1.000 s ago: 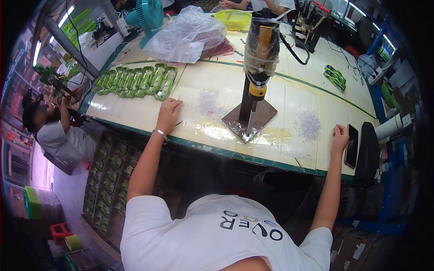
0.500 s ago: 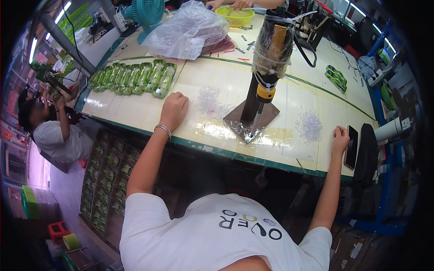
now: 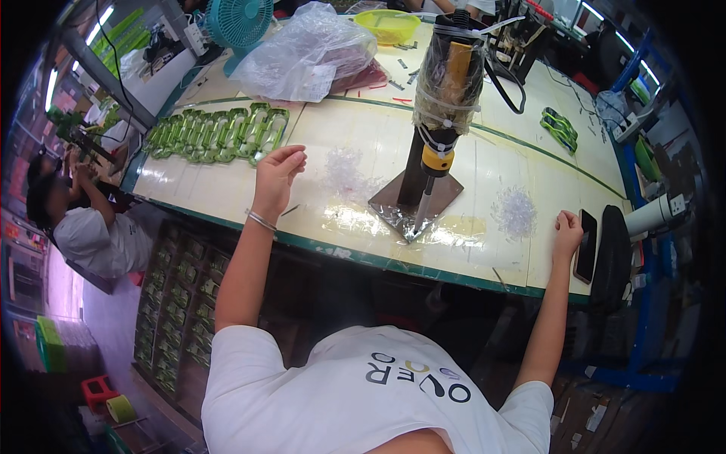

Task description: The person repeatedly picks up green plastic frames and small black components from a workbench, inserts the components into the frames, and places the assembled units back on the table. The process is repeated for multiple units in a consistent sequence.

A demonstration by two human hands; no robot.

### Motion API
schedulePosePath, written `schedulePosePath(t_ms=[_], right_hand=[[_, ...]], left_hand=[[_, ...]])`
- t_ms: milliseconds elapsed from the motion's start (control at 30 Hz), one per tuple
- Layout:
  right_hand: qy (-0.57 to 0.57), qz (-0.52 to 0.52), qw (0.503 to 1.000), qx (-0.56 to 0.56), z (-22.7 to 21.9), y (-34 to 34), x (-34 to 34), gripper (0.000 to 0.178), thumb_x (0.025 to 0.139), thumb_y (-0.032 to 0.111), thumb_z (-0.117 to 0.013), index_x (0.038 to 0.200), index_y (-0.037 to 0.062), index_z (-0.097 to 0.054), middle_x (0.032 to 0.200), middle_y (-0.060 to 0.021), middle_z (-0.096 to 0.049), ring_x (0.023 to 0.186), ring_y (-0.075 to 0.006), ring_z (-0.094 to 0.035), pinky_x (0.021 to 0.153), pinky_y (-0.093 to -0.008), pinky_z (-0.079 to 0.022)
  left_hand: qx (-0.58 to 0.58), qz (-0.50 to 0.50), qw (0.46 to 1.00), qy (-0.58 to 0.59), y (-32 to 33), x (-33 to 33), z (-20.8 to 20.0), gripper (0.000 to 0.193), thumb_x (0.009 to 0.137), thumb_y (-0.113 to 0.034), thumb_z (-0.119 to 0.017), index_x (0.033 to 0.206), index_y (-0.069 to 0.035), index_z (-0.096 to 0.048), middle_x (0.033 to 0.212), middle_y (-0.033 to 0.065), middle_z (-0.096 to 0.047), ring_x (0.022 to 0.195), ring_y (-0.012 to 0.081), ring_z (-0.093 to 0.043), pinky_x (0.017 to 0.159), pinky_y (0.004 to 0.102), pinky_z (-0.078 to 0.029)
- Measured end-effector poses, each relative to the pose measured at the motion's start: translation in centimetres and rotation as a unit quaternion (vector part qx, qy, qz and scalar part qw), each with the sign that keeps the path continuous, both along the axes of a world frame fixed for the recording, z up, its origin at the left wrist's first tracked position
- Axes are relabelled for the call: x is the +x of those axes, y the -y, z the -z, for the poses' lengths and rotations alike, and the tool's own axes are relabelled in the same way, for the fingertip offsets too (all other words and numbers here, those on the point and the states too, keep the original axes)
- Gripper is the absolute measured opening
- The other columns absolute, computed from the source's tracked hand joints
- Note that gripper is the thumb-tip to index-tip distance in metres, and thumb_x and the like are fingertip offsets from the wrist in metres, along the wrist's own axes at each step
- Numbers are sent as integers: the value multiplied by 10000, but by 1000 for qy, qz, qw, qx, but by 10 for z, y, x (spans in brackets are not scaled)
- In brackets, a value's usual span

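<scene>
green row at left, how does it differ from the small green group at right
The green row is long, with many pieces; the small green group is short, with few. The row lies left of the mounted tool, the group right of it. Both rest on the table.

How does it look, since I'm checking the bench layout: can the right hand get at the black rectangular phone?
Probably yes: the bare right hand is just left of the black rectangular phone, and nothing visible stands between them.
</scene>
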State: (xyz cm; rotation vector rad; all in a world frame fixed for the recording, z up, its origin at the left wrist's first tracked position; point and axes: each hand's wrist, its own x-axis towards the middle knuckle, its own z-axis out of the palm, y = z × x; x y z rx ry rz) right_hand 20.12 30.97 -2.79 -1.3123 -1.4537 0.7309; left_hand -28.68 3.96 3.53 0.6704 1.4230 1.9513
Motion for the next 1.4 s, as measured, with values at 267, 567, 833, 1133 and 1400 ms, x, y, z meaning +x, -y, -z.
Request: schedulePosePath(t_ms=[267,567,833,1133,1400], right_hand=[[-19,-8,1000,0,1,-1,2,126,774,78,-535,830,-31,-565,684,-13,-530,587,-71,-450,541,-197,-370],[-8,-10,1000,-6,0,0,0,130,783,78,-527,848,-30,-562,699,-13,-533,594,-70,-452,552,-190,-370],[-3,1,1000,8,0,0,-3,117,769,67,-537,823,-32,-566,673,-8,-531,566,-66,-450,521,-192,-364],[5,17,1000,15,-11,10,-11,104,762,63,-539,797,-29,-574,634,-7,-531,555,-62,-454,499,-193,-363],[40,21,999,10,-12,12,-10,86,772,55,-525,794,-21,-558,649,-3,-517,562,-65,-447,510,-193,-359]], left_hand=[[67,23,996,-49,28,51,-38,175,726,12,-585,895,55,-567,779,85,-590,693,117,-543,633,218,-440],[57,41,997,39,30,58,-43,158,774,-12,-545,912,63,-554,774,105,-590,684,142,-557,636,241,-457],[58,31,998,22,22,54,-33,96,756,-37,-578,832,20,-570,709,57,-575,632,121,-534,595,231,-435],[-20,51,998,-13,-8,44,-24,120,778,-97,-570,808,19,-570,688,59,-569,608,113,-528,558,216,-429],[-87,86,982,-143,-124,16,-35,155,776,-137,-560,698,-4,-545,594,38,-533,503,89,-479,463,214,-388]])
